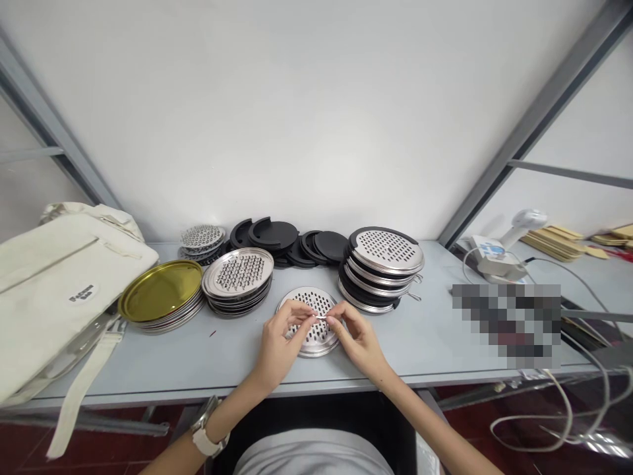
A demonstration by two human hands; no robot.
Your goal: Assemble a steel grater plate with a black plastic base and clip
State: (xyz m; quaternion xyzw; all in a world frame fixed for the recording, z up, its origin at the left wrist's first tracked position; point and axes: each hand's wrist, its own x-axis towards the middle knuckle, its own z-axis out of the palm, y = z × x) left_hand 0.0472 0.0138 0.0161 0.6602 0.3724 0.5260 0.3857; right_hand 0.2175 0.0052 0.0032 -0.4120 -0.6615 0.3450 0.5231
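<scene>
A round silver perforated disc [314,346] lies on the grey table in front of me. Above it, my left hand [289,328] and my right hand [352,330] pinch the two ends of a small, thin, whitish piece [321,317] between thumb and fingers. What the piece is cannot be made out. To the right of my hands stands a stack of silver perforated discs with black rings [386,267]. On the left is a stack of silver grater discs [239,280]. Black round plates [274,235] lie behind, near the wall.
Gold-topped round lids [161,290] and a cream bag [64,277] are at the left. Small grater discs [202,237] sit behind them. On the right are a white scanner on its stand [499,257], cables, a blurred-out patch and wooden pieces [554,243].
</scene>
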